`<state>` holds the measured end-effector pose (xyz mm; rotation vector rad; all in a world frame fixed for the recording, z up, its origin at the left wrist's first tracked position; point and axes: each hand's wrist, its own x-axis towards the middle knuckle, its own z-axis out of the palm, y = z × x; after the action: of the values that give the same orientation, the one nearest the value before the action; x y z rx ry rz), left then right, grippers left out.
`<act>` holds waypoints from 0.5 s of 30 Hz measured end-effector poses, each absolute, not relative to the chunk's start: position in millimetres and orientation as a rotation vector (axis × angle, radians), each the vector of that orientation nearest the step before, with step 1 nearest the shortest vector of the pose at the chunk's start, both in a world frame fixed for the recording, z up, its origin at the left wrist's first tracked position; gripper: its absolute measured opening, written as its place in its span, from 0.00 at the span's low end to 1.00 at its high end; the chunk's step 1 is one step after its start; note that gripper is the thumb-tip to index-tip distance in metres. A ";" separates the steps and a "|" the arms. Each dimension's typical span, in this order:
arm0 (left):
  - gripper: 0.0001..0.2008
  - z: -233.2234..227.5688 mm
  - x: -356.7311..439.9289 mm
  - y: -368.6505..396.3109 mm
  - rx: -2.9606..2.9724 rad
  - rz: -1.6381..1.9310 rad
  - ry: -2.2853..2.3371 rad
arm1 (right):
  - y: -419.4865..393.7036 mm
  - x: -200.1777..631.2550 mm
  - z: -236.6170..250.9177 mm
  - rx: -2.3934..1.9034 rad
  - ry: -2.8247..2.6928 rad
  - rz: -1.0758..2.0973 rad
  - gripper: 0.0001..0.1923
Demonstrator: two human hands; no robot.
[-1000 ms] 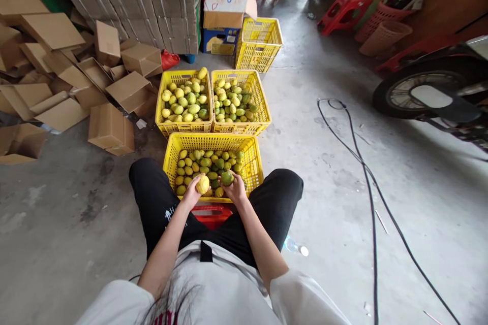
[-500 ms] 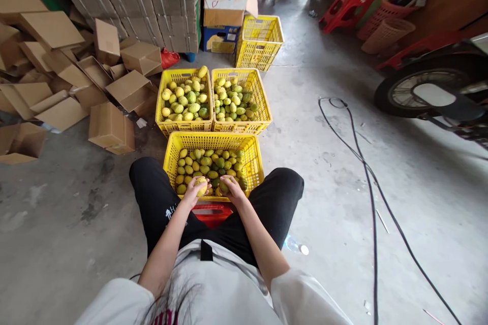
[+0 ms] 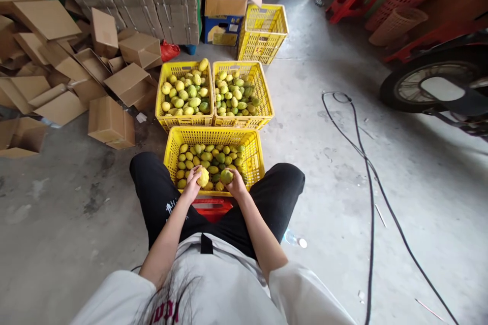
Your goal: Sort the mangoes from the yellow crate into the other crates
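Over the near yellow plastic crate (image 3: 252,155), the left hand (image 3: 192,185) is closed around a round yellow fruit (image 3: 203,177), and the right hand (image 3: 235,186) grips a round green fruit (image 3: 226,176).

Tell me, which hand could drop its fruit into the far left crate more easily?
Probably the left hand. It holds a yellow fruit on the left of the near crate, right below the far left crate.
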<state>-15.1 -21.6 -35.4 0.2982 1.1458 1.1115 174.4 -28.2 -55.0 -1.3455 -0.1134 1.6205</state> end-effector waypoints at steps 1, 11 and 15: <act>0.32 -34.6 -15.3 -21.5 0.310 1.127 1.129 | -27.1 173.8 -53.8 -1.318 -0.101 1.630 0.26; 0.31 -35.3 -19.6 -25.2 0.321 1.131 1.107 | -27.1 169.7 -46.1 -1.216 0.049 1.635 0.30; 0.35 -37.1 -18.3 -27.8 0.367 1.027 1.132 | -28.7 169.5 -48.9 -1.298 -0.013 1.685 0.32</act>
<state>-18.3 -27.8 -37.1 0.3670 1.1318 1.0271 169.5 -28.7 -48.9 -1.2985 -0.0130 1.6852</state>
